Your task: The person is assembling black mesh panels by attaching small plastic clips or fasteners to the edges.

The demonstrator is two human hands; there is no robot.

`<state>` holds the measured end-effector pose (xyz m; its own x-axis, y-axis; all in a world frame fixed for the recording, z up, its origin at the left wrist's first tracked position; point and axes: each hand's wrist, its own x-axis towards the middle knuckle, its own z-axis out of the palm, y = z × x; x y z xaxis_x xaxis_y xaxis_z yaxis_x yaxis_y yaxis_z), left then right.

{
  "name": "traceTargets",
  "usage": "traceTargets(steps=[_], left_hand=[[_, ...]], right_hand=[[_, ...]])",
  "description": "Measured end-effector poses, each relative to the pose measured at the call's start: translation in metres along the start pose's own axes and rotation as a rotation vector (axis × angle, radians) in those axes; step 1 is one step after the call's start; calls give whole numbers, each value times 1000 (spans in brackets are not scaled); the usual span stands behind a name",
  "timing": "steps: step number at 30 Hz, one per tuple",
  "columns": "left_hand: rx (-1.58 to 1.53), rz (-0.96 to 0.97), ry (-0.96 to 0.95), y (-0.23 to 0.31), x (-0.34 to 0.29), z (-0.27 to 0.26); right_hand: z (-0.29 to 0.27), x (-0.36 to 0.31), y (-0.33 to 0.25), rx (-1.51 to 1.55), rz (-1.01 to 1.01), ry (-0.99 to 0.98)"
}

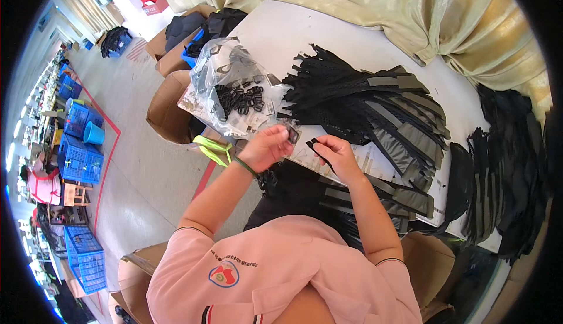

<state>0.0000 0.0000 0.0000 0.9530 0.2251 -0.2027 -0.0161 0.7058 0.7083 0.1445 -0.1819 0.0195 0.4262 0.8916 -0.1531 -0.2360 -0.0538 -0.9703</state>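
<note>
My left hand [267, 149] pinches a small dark plastic buckle [292, 135] between thumb and fingers, above the table's near edge. A short gap to the right, my right hand [339, 158] closes on the end of a black strap [316, 147]; buckle and strap are apart. Just beyond my left hand lies an open clear plastic bag [220, 66] with a heap of black buckles [241, 98]. Past my right hand spreads a large fanned pile of black straps with grey panels [375, 104]. More such straps [393, 198] hang over my lap.
The white table [328, 19] meets a pale gold curtain [404, 1] at the back. Cardboard boxes [167, 110] stand by its left side. More black straps [487, 189] are stacked at the right. Blue crates [82, 159] line the floor on the far left.
</note>
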Motion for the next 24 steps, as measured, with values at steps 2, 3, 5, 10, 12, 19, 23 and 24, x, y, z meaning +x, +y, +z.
traceTargets(steps=[2, 3, 5, 10, 12, 19, 23, 24], left_hand=[[-223, -105, -23, -18, -9, 21], [-228, -101, -24, -20, -8, 26], [-280, -130, -59, -22, -5, 32], [-270, -151, -86, -31, -3, 36], [-280, -187, -64, -34, -2, 37], [-240, -195, -90, -36, 0, 40], [-202, -210, -35, -38, 0, 41], [-192, -205, -18, -38, -1, 41]], right_hand=[[2, -7, -4, 22, -11, -52], [2, -6, -4, 17, -8, -54], [3, -4, -4, 81, -12, -95], [1, -14, -5, 49, -1, -169], [2, -16, -5, 46, 5, -179], [4, -20, -10, -305, -152, -114], [9, -24, -16, -576, -368, -36], [11, -24, -17, -576, -368, -37]])
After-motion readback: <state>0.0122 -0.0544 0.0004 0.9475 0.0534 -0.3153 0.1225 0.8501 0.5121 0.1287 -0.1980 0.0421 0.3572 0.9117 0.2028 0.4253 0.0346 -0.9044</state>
